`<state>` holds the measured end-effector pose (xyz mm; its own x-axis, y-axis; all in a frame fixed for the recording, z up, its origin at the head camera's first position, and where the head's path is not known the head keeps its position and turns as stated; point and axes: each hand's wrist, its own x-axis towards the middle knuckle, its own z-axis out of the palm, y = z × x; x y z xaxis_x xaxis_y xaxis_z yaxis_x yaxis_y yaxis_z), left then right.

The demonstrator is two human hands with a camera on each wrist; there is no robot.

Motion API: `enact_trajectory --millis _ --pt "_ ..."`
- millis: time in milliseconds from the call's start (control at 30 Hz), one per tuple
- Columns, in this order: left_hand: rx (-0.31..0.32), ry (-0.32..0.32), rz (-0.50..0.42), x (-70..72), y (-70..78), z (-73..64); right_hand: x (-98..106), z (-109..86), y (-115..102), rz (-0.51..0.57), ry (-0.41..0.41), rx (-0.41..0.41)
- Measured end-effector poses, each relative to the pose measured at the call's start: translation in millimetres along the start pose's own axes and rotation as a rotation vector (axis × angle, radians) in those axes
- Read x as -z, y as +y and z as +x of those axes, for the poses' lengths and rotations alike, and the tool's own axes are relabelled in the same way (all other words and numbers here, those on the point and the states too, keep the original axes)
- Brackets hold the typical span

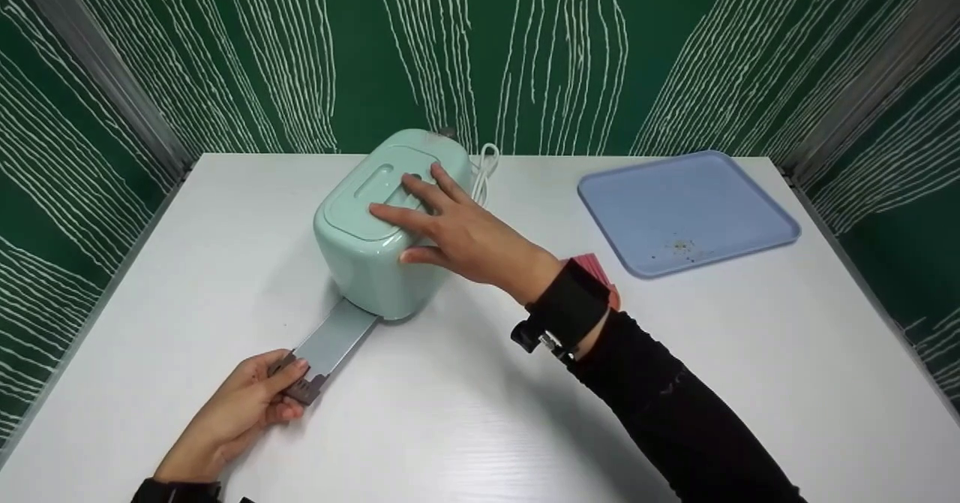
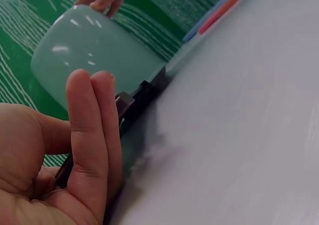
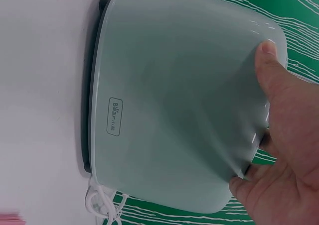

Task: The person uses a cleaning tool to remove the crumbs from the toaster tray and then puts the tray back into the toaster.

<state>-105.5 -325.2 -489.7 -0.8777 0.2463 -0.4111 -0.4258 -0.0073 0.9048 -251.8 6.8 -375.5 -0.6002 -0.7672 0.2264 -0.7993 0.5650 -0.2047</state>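
A mint-green toaster (image 1: 375,263) with a lid on top stands on the white table, its side facing the camera in the right wrist view. From its near end a flat grey metal crumb tray (image 1: 336,341) sticks out, with the other end hidden inside or under the toaster. My left hand (image 1: 251,402) pinches the tray's dark outer end between thumb and fingers. On the toaster's lid rests my right hand (image 1: 469,236), fingers spread and fairly straight, thumb against the side (image 3: 189,95).
A blue tray (image 1: 690,214) with some crumbs on it lies at the back right. Partly hidden beneath my right forearm is a red bristled brush (image 1: 589,266). A white power cord (image 1: 484,173) is bundled behind the toaster. Green walls with white lines stand around the table.
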Motion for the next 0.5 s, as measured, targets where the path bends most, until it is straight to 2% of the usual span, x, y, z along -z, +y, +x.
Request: enact_trajectory --millis 500 --pt "-0.026 0.049 -0.008 -19.3 7.7 22.3 -1 -0.5 0 -0.029 0.01 0.014"
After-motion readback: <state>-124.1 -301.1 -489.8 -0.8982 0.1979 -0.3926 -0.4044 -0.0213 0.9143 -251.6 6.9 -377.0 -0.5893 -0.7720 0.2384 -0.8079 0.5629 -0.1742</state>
